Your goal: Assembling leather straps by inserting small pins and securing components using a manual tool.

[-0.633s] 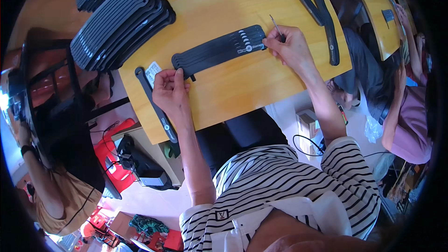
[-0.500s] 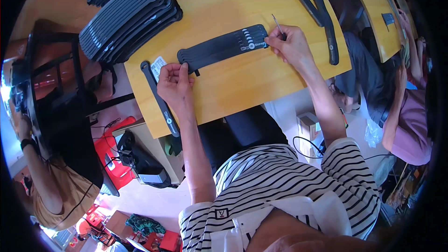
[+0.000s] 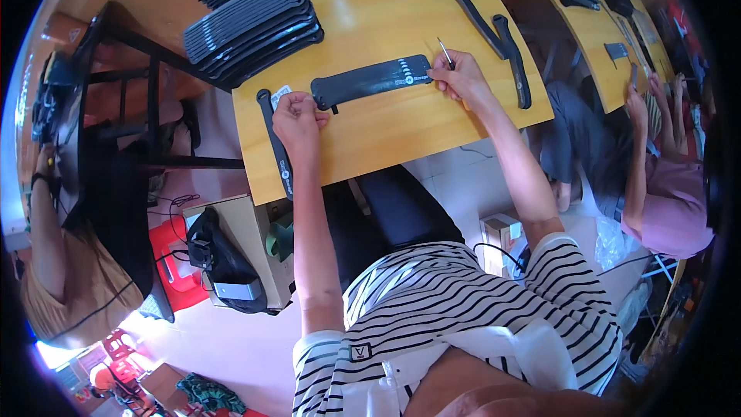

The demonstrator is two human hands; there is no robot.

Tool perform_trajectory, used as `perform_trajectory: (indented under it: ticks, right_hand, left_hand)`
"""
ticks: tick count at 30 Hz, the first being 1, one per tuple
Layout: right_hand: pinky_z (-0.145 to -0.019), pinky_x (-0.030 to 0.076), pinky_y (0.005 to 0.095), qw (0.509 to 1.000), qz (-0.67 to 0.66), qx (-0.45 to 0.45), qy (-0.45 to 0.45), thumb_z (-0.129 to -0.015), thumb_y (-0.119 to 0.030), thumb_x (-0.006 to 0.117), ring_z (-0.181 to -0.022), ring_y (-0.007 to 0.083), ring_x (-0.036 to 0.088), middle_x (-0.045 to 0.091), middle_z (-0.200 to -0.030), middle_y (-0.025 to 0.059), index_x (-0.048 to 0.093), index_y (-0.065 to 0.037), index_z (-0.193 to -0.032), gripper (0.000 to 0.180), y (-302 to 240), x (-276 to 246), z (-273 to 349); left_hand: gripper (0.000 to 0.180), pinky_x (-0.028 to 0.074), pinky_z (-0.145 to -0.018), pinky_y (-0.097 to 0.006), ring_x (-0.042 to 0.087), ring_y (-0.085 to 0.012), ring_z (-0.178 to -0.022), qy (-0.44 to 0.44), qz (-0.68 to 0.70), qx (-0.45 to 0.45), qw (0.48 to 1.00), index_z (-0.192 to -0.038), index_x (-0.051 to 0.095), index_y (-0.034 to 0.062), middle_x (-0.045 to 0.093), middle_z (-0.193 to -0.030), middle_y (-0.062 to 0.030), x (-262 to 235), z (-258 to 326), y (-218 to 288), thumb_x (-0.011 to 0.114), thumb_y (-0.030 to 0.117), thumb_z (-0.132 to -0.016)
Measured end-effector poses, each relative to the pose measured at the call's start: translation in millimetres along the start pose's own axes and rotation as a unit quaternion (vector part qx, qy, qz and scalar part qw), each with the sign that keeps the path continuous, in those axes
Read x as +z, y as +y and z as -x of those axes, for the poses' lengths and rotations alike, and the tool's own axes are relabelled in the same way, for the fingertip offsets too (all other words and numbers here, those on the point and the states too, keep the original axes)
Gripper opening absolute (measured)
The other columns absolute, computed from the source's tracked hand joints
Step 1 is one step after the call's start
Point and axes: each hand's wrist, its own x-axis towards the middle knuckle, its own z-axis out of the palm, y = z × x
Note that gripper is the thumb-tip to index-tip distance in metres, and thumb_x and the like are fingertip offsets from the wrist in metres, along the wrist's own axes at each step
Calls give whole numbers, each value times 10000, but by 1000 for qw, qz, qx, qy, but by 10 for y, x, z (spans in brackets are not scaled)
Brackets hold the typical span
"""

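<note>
**Two hands on a black strap at the wooden desk**

A person in a striped shirt sits at a yellow wooden desk [image 3: 401,139]. A long black strap [image 3: 370,81] lies flat on the desk in front of the person, running from left to right, with small white marks near its right end.

The left hand [image 3: 297,120] rests at the left end of the strap. Its fingers are curled into a loose fist and press down just beside that end; I cannot tell if they really pinch the strap. The right hand [image 3: 463,81] is at the right end of the strap, and its fingers are pressed together around a thin metal tool [image 3: 445,52], which points up and away from the person.

A narrow black strip [image 3: 276,147] lies along the left edge of the desk, near the left hand. A stack of black straps [image 3: 251,27] sits at the far left corner. Two more black strips [image 3: 494,31] lie to the right of the right hand. Another person in a pink shirt [image 3: 675,201] sits at the next desk on the right.
</note>
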Motion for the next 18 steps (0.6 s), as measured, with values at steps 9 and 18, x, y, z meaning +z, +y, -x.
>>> perform_trajectory:
  ticks: [9,18]
  right_hand:
    - [-341,231,165,989,-145,38,7,-829,-80,532,-393,29,361,469,-555,12,508,-57,-759,77,38,-140,635]
    - [-349,236,173,992,-27,23,-123,-811,-125,603,-393,23,361,481,-561,-12,567,-60,-790,77,-3,811,1208]
  left_hand:
    - [351,464,-664,-402,604,-327,-746,82,-527,175,828,-986,538,-14,601,-819,-152,-820,729,195,674,178,-725]
    - [287,442,-611,-336,562,-215,-634,14,-301,-8,953,-971,494,12,591,-705,-99,-1094,907,-61,616,177,-770]
